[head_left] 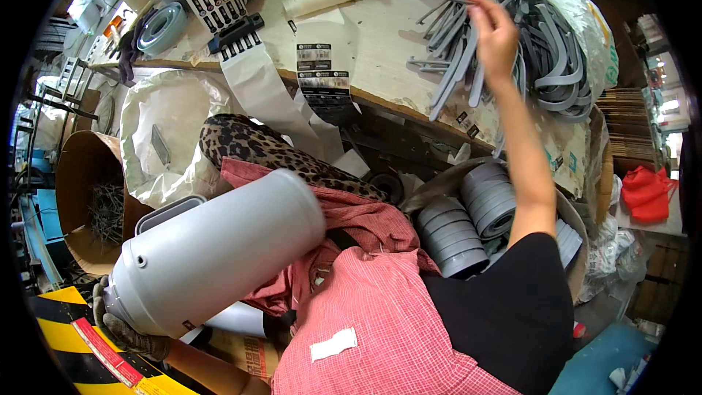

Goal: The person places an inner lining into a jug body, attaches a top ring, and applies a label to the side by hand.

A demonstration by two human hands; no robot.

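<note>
At near left I see the gloved left hand (130,333) curled round the narrow end of a grey cylindrical container (227,245), which slants over the person's lap. At far right, the bare right hand (495,35) has its fingers partly bent beside grey strips (461,69) on the table (391,47); I cannot tell whether it grips one.

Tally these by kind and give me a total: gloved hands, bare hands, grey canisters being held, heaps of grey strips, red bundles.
Gloved hands: 1, the left hand
Bare hands: 1, the right hand
Held grey canisters: 1, the tilted grey canister
Heaps of grey strips: 1, the heap of grey strips on the table
Red bundles: 1, the red bundle
Total: 5
</note>
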